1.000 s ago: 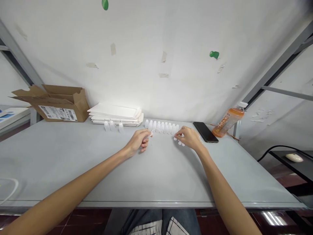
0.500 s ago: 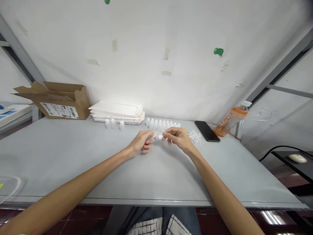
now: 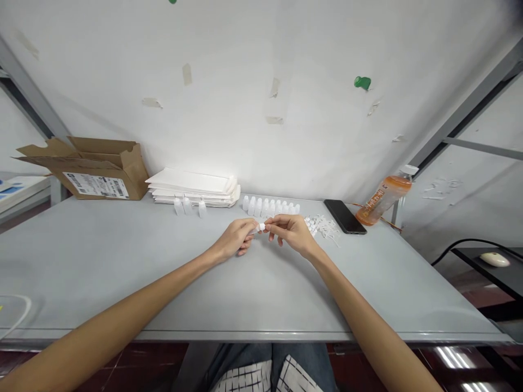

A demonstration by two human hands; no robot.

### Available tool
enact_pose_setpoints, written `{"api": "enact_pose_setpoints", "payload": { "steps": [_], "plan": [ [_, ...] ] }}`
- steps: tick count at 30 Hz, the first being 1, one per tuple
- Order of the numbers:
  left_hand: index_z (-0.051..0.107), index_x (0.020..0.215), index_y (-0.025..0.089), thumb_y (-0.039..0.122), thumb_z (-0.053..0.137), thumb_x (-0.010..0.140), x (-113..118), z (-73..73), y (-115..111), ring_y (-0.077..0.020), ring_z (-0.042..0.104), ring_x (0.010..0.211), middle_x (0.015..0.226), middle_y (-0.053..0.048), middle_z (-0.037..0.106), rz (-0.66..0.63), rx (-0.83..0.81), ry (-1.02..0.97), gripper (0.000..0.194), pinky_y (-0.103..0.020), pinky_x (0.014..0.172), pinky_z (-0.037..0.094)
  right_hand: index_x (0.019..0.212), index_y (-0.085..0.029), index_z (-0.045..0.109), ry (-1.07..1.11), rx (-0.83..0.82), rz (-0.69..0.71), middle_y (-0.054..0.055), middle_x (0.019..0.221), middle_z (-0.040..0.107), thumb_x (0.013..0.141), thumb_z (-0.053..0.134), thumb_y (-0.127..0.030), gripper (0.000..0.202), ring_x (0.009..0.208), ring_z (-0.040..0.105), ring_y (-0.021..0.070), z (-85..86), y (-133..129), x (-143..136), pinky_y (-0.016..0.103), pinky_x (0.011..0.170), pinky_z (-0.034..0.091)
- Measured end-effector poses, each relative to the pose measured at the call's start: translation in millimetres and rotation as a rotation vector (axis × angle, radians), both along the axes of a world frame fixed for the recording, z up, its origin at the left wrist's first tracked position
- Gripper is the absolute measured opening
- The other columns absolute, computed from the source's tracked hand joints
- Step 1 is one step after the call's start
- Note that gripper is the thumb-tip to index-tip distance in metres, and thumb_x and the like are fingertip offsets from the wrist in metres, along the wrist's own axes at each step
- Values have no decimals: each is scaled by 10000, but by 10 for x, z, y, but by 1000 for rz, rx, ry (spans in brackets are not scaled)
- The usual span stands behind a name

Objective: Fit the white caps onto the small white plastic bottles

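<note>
My left hand (image 3: 238, 238) is wrapped round a small translucent bottle (image 3: 254, 230), its neck pointing right. A small white cap (image 3: 262, 226) sits at the bottle's mouth, pinched by the fingertips of my right hand (image 3: 292, 233). Behind my hands stands a row of several small white bottles (image 3: 265, 208). Three more bottles (image 3: 187, 206) with thin tips stand to the left. Small white caps and a pile of thin white pieces (image 3: 327, 226) lie just right of my right hand.
A stack of white envelopes or sheets (image 3: 192, 187) lies at the back, beside an open cardboard box (image 3: 96, 169). On the right are a black phone (image 3: 344, 216) and an orange drink bottle (image 3: 384, 198). A mouse (image 3: 494, 259) rests on a dark side surface.
My right hand has moved left toward my left hand. The white cap, held apart from the bottle before, now meets its mouth. The camera view has shifted slightly.
</note>
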State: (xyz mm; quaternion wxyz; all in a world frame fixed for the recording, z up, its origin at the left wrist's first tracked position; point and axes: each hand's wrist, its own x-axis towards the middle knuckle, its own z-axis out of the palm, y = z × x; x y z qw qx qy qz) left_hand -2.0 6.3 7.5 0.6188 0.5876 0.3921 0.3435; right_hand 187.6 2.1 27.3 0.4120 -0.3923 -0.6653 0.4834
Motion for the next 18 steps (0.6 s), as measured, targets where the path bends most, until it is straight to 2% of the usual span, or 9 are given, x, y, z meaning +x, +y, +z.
{"api": "enact_pose_setpoints", "payload": {
  "steps": [3, 5, 10, 12, 15, 18],
  "plan": [
    [541, 797, 178, 373, 402, 913, -16, 27, -22, -70, 250, 442, 613, 61, 261, -3, 62, 44, 266, -200, 380, 249, 847, -145, 729, 12, -1, 4, 82, 834, 705, 738, 723, -419, 295, 611, 623, 144, 2, -4, -1, 239, 449, 464],
    [545, 792, 176, 358, 385, 916, -29, 51, -44, -80, 265, 451, 596, 59, 275, 6, 165, 119, 272, -212, 404, 252, 850, -144, 736, 16, -1, 8, 76, 818, 693, 723, 742, -415, 299, 619, 626, 149, 3, -5, 2, 244, 452, 477],
    [595, 852, 166, 282, 393, 915, -60, 65, -76, -120, 402, 558, 614, 30, 450, 95, 717, 407, 242, -249, 546, 323, 900, -155, 742, 18, 0, 59, 72, 851, 690, 738, 741, -401, 295, 649, 653, 160, 14, -11, 15, 250, 481, 502],
    [603, 905, 161, 261, 403, 910, -68, 38, -67, -123, 422, 577, 670, 17, 504, 120, 837, 446, 224, -251, 561, 330, 922, -162, 736, 32, -12, 68, 75, 887, 697, 756, 727, -401, 292, 679, 680, 175, 22, -17, 16, 256, 506, 516],
    [607, 911, 157, 253, 409, 909, -71, 1, -52, -117, 428, 574, 722, 3, 534, 128, 899, 456, 220, -247, 559, 337, 920, -160, 728, 62, -33, 68, 72, 878, 696, 746, 738, -395, 293, 697, 696, 191, 29, -23, 11, 267, 523, 530],
    [612, 873, 157, 262, 406, 910, -58, 16, -66, -114, 419, 566, 702, 3, 527, 113, 858, 434, 235, -243, 547, 335, 891, -157, 725, 89, -51, 72, 67, 865, 686, 715, 763, -384, 290, 684, 682, 182, 28, -21, 3, 276, 520, 539]
  ]
}}
